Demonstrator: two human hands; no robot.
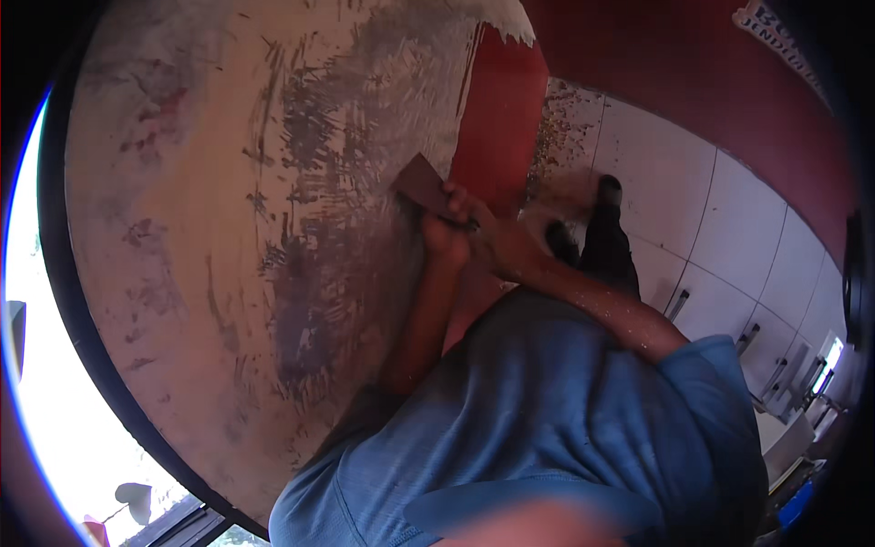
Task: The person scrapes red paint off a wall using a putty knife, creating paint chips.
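Note:
Both hands are closed together around the lower end of a scraper (423,188), which has a flat, wide, dark reddish-brown blade. My left hand (444,241) grips it from below. Beside it, my right hand (486,233) wraps the same end, with fingertips against the blade's side. The handle is mostly hidden by my fingers. The blade slants up and to the left against the wall (210,228), whose surface is patchy beige, grey and dark, with many scratch marks. A band of red paint (499,118) lies just right of the blade.
White floor tiles (661,164) spread to the right, with brown chips (570,128) scattered along the wall's foot. My dark-shod foot (609,191) stands there. A dark red wall (674,55) bears a sign (784,41). A dark frame (68,264) edges a bright opening at left.

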